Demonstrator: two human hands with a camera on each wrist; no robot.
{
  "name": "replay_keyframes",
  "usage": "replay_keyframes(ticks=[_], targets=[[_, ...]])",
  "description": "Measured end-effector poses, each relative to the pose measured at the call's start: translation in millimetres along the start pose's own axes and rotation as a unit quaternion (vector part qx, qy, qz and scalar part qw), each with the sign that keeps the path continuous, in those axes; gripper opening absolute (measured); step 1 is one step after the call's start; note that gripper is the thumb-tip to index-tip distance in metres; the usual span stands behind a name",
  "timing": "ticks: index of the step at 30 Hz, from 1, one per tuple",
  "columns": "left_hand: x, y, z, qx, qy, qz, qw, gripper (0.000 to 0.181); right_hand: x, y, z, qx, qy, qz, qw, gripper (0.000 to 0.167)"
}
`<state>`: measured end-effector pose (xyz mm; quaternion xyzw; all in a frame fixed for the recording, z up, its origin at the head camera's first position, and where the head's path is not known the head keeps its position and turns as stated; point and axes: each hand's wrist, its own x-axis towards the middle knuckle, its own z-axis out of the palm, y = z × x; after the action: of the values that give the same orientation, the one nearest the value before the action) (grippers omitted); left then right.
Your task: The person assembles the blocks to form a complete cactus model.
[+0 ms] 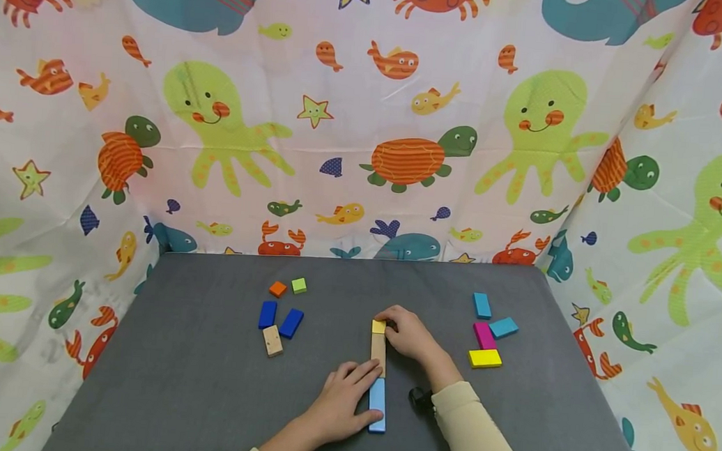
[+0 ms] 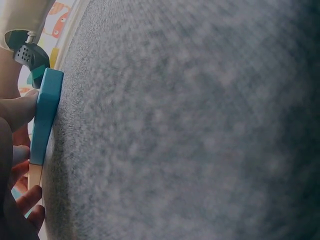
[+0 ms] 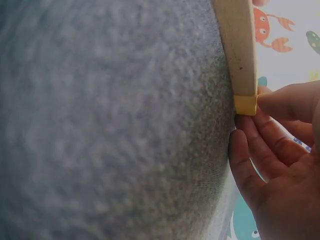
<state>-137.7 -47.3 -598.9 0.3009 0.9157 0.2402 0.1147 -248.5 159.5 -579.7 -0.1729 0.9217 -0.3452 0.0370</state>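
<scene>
Middle wooden block [image 1: 378, 356] lies flat on the grey desk [image 1: 186, 395], long axis pointing away from the wearer; taken as landmark for all places below. Light blue block [image 1: 377, 394] sits in line at its near end; small yellow block [image 1: 378, 327] in line at its far end. Ends appear to meet.

Left hand [image 1: 337, 402], near left of the landmark: fingers extended, tips at the landmark's near end, thumb against the light blue block. Right hand [image 1: 413, 335], just right of the landmark: thumb and forefinger pinch the small yellow block; remaining fingers, seen from the right wrist, lie loosely beyond it.

Well left of the landmark: two dark blue blocks [image 1: 291, 323], with a loose wooden block [image 1: 272, 341] just on their near side; beyond them, an orange cube [image 1: 277, 289] and a green cube [image 1: 299, 285], apart from each other.

Well right of the landmark: two medium blue blocks [image 1: 503, 327], a magenta block [image 1: 484, 335] and a larger yellow block [image 1: 485, 359], grouped closely; contact between them cannot be told. Far beyond the landmark, behind the desk: curtain [image 1: 349, 218] printed with sea animals.
</scene>
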Motion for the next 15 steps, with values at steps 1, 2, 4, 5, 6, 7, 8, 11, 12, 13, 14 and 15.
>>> replay_keyframes(ticks=[1,2,4,5,6,7,8,11,12,13,14,15], targets=[[0.3,0.0,0.0,-0.001,0.0,0.0,1.0,0.076,0.0,-0.5,-0.3,-0.001,-0.001,0.001,1.0,0.028],[0.3,0.0,-0.2,-0.001,0.0,0.0,1.0,0.076,-0.1,-1.0,-0.9,-0.001,-0.001,0.001,1.0,0.028],[0.6,-0.3,0.0,-0.001,0.001,0.002,1.0,0.076,-1.1,-2.1,-2.6,0.003,0.001,0.0,1.0,0.028],[0.7,-0.4,0.2,-0.001,0.002,0.003,1.0,0.076,-1.9,-2.8,-4.0,0.007,0.001,0.001,1.0,0.028],[0.6,-0.4,0.2,0.0,0.003,0.005,1.0,0.076,-2.9,-3.5,-5.6,0.01,0.002,0.003,0.9999,0.028],[0.4,-0.6,0.3,0.003,0.006,0.008,0.9999,0.075,-4.1,-4.3,-7.6,0.016,0.004,0.005,0.9999,0.029],[0.4,-0.8,0.7,0.005,0.008,0.009,0.9999,0.075,-5.6,-5.4,-10.0,0.022,0.007,0.006,0.9997,0.029],[0.3,-0.9,1.0,0.011,0.013,0.014,0.9998,0.075,-10.6,-8.7,-18.0,0.04,0.014,0.009,0.9991,0.03],[0.3,-0.9,1.0,0.013,0.014,0.014,0.9997,0.075,-12.4,-9.4,-20.6,0.043,0.017,0.006,0.9989,0.03],[0.3,-0.9,1.0,0.015,0.014,0.014,0.9997,0.075,-14.2,-10.0,-23.3,0.047,0.02,0.003,0.9987,0.03],[0.4,-0.6,0.9,0.014,0.013,0.012,0.9997,0.075,-15.7,-10.3,-25.8,0.048,0.023,-0.002,0.9986,0.03],[0.4,-0.4,0.6,0.015,0.013,0.012,0.9997,0.075,-17.2,-10.2,-28.1,0.048,0.025,-0.007,0.9985,0.03]])
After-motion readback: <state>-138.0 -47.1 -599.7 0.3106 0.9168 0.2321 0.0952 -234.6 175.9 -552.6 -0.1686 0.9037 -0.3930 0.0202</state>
